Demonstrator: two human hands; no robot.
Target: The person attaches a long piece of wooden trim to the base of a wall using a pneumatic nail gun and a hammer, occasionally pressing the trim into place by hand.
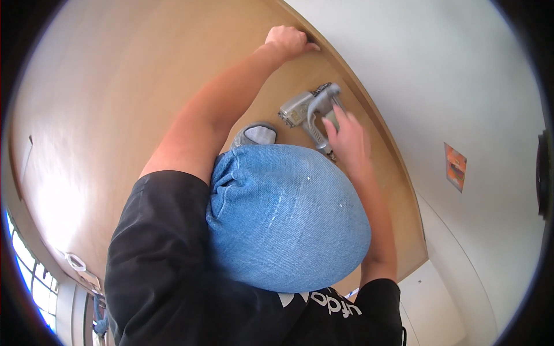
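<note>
Beyond my knee, my left hand (287, 41) is curled into a fist with its thumb stuck out, against the wooden baseboard (362, 95) at the foot of the wall. What its fingers hold, if anything, is hidden. A silver-grey nail gun (311, 112) lies on the wood floor (109, 86), between my bent knee and the baseboard. My right hand (351, 138) is beside the nail gun's near right side, slightly blurred. Its thumb and forefinger are apart and reach toward the tool's handle; whether they touch it I cannot tell.
My knee in blue jeans (288, 213) fills the middle, with a grey shoe (258, 135) in front of it. The white wall (415, 69) rises along the right and bears a small orange picture (455, 166). A bright window (32, 271) is at the lower left.
</note>
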